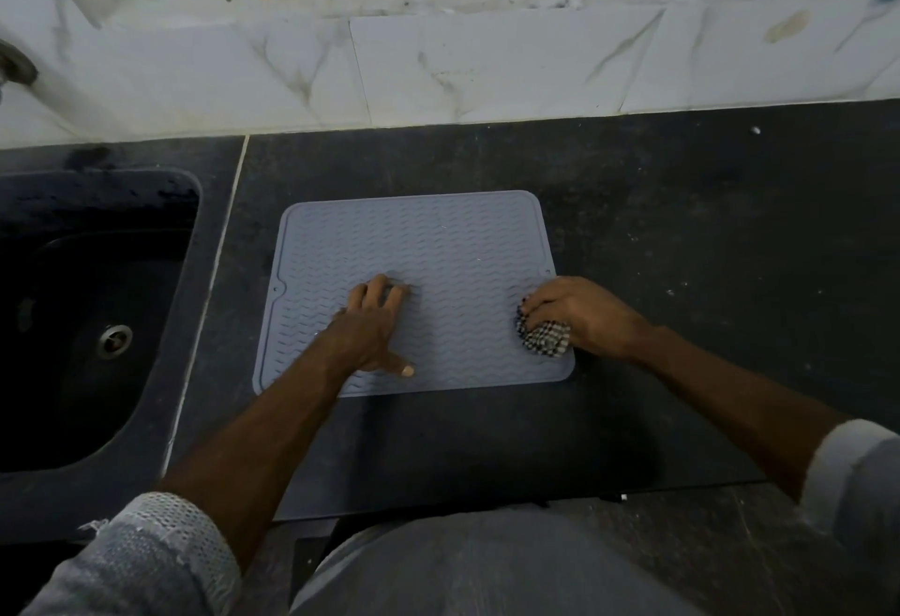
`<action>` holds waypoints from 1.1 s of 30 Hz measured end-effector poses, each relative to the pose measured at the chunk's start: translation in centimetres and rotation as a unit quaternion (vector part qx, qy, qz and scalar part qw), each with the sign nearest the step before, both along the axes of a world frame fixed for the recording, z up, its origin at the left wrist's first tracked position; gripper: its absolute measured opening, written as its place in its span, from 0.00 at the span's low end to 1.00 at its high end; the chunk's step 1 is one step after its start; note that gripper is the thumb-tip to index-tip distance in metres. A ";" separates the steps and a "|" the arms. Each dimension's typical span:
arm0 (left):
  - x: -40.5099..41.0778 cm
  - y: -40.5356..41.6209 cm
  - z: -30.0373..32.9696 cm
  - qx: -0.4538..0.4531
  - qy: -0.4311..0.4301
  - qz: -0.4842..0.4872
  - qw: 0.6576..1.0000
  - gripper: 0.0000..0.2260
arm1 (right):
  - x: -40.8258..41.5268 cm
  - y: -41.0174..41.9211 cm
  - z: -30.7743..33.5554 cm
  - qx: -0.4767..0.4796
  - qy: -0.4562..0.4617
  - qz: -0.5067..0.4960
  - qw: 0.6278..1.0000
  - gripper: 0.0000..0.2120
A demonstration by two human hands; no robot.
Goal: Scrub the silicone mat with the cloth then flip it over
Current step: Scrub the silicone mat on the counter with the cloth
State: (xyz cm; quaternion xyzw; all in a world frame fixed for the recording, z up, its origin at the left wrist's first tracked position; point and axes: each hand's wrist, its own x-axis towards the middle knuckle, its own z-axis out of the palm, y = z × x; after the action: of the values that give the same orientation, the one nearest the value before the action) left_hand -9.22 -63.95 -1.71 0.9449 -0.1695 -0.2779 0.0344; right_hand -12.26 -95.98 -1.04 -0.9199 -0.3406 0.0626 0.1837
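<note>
Item: grey silicone mat (428,250), wave-ribbed face up, was laid flat on the dark desk (682,250), nearer its front edge and just beside the sink (97,313) at the desk's left end.

Left hand (372,330): was spread flat, fingers straight, pressed on the mat's near-centre as an anchor; nothing was grasped.

Right hand (579,316): was clenched round a bunched checked cloth (543,335), which was set against the mat's near right corner.

Step judged: scrubbing in hand; flip not yet done.

Method advised: strokes would best be run along the ribs, with firm downward pressure kept by the flat hand so the mat is not dragged. The raised rim and corners should be covered before the mat is lifted by one edge.
</note>
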 end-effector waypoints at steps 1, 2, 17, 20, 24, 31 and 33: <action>0.0 0.0 0.0 0.002 0.001 0.001 1.000 0.54 | 0.0 -0.5 0.2 -0.002 0.003 -0.003 1.000 0.12; 0.1 -0.1 0.1 0.003 0.003 0.001 1.000 0.54 | 0.0 -0.7 0.3 -0.004 0.010 -0.007 1.000 0.11; 0.0 0.0 -0.1 -0.001 0.003 0.000 1.000 0.53 | -2.0 -0.5 -0.4 -0.049 -0.034 0.026 0.998 0.17; 0.0 -0.2 0.1 0.001 0.003 0.002 1.000 0.53 | -1.9 -0.2 0.3 -0.048 -0.027 0.020 0.998 0.17; 0.0 -0.4 0.2 0.002 0.004 0.004 1.000 0.53 | -1.9 4.4 0.1 -0.026 -0.018 0.055 0.998 0.17; -0.1 0.0 0.2 -0.007 0.006 0.001 1.000 0.53 | -3.3 1.9 -0.3 -0.055 -0.031 0.086 0.994 0.17; -0.1 -0.1 0.3 -0.006 0.007 -0.001 1.000 0.53 | -3.5 -0.4 -0.2 -0.068 -0.019 0.070 0.995 0.18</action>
State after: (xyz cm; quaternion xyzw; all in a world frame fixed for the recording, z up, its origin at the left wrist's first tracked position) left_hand -9.36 -64.01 -1.40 0.9424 -0.1718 -0.2839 0.0414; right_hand -15.79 -96.34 -1.20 -0.9053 -0.4024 0.0812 0.1090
